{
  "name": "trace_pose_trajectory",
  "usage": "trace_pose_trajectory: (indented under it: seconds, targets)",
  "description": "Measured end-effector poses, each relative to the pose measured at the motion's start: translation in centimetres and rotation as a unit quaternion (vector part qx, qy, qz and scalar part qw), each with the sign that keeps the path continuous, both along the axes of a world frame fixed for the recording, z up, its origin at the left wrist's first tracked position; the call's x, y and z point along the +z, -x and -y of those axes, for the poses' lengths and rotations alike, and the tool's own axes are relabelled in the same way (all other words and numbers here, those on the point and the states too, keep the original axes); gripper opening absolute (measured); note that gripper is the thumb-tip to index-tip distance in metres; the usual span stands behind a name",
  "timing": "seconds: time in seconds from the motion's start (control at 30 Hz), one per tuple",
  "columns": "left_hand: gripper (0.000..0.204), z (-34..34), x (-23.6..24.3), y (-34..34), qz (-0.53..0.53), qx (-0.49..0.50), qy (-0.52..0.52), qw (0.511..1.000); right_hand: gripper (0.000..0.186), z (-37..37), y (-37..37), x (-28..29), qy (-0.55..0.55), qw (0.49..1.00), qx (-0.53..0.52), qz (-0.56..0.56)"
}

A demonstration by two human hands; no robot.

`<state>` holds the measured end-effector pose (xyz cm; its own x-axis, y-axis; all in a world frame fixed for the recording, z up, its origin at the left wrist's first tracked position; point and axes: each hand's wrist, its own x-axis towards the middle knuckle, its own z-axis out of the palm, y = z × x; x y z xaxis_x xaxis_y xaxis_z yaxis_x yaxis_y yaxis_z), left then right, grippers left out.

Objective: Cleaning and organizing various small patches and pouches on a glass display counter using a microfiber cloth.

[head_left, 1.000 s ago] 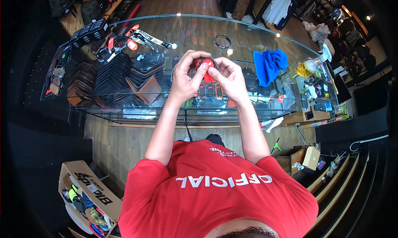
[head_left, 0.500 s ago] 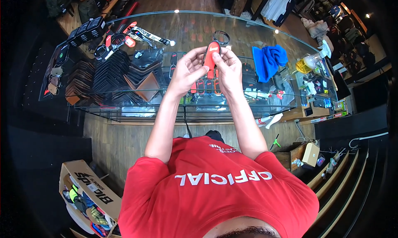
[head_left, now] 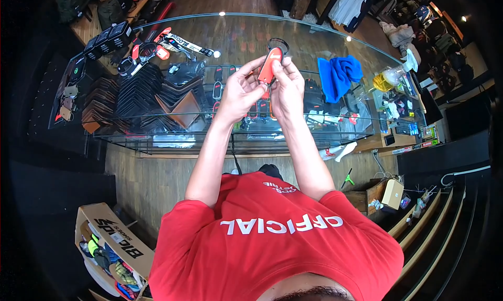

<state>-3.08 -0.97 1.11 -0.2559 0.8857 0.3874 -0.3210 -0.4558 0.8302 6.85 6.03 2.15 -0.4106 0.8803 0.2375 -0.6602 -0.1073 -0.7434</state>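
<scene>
Above the glass counter I hold a red, rounded tag with a small white mark between both hands. My left hand has its fingertips closed at the tag's lower end, where a small metal-looking piece shows. My right hand pinches the tag's right side, its thumb lying on the front. A dark round loop stands out beyond the tag's upper end; how the two join is hidden. Under my hands, red and black loop-shaped items lie in the case.
Stacked dark and brown wallets fill the counter's left side, with tagged straps behind. A blue cloth and a spray bottle of yellow liquid stand to the right. An open cardboard box is at lower left.
The red tag has tilted, its upper end leaning further right, and its lower end now shows between my fingers. Both hands stay in nearly the same place, still gripping it.
</scene>
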Motion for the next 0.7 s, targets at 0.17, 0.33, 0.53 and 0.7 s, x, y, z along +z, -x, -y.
trace_pose_trajectory:
  seconds: [0.17,0.33,0.53,0.7]
  targets:
    - [0.062,0.0,-0.1,-0.6,0.0,0.028,0.001,1.0,0.02,0.3,0.2,0.0,0.022,0.999,-0.023,-0.016]
    - [0.063,-0.1,-0.2,-1.0,0.016,0.021,-0.001,1.0,0.021,0.3,0.2,0.0,0.041,0.998,-0.011,-0.047]
    - [0.063,0.0,0.1,-1.3,0.057,-0.009,-0.001,0.998,0.021,0.5,0.1,0.3,0.042,0.997,-0.054,-0.036]
    - [0.062,0.2,0.7,-1.5,0.071,0.0,-0.01,0.997,0.02,0.7,0.1,0.6,0.066,0.995,-0.05,-0.051]
